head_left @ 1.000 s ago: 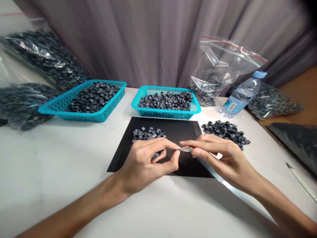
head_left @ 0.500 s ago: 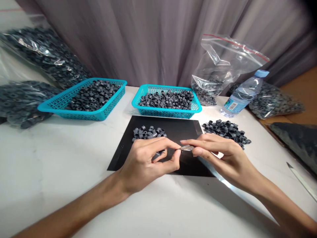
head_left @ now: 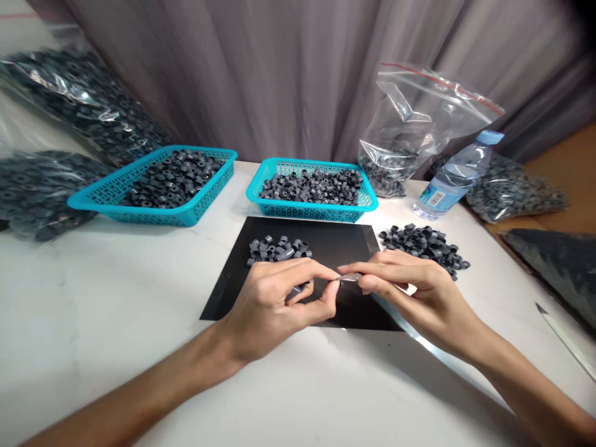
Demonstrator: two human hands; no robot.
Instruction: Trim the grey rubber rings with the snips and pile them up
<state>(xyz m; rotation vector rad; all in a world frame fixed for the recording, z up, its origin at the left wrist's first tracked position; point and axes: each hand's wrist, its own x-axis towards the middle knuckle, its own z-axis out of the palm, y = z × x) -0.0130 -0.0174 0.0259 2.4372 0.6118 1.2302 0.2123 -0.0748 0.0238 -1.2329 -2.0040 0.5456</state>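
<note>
Thumb and forefinger of my left hand (head_left: 274, 298) are pinched over a small dark piece (head_left: 341, 283), nearly all of it hidden by the fingertips. My right hand (head_left: 414, 285) grips a short metal blade (head_left: 351, 277) whose tip points left and meets the left fingertips. Both hands are above a black mat (head_left: 223, 292). On the mat, a small pile of grey plastic rings (head_left: 279, 248) lies behind the left hand, and more grey pieces show between its fingers. A larger pile of grey rings (head_left: 428, 245) rests on the table beyond the right hand.
Two blue baskets (head_left: 190, 214) (head_left: 311, 212) of grey rings stand at the back. Bags of rings (head_left: 88, 99) (head_left: 395, 161) flank them. A water bottle (head_left: 459, 177) stands right. A pointed blade (head_left: 563, 341) lies at the right table (head_left: 116, 323) edge.
Both hands keep nearly the same pose, the blade still at the left fingertips. The whole view has shifted very slightly.
</note>
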